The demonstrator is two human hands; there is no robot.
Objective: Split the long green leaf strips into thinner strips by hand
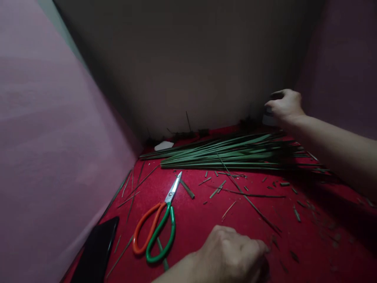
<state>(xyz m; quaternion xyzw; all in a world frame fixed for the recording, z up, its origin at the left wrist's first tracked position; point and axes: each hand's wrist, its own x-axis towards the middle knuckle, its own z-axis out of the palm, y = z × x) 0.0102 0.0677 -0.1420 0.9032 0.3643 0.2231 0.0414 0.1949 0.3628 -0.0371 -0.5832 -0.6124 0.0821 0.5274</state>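
My left hand (229,253) is low in the view, a little right of the middle, over the red surface. Its fingers are curled in, and whatever they may hold is hidden. At the upper right my right hand (287,104) reaches toward the back wall, thumb and forefinger apart in a curve. Just below its thumb stands a pale, dim container-like thing (269,119). Long green leaf strips (218,155) lie in a bundle across the back, partly under my right forearm. Scissors (160,224) with one orange and one green handle rest left of my left hand, tips pointing away.
A black phone (96,249) lies at the lower left edge. Cut stem bits (218,189) and thin stalks are scattered over the red surface (203,218). Behind the bundle is a white scrap (164,146). Pink sheets (59,129) hang on both sides.
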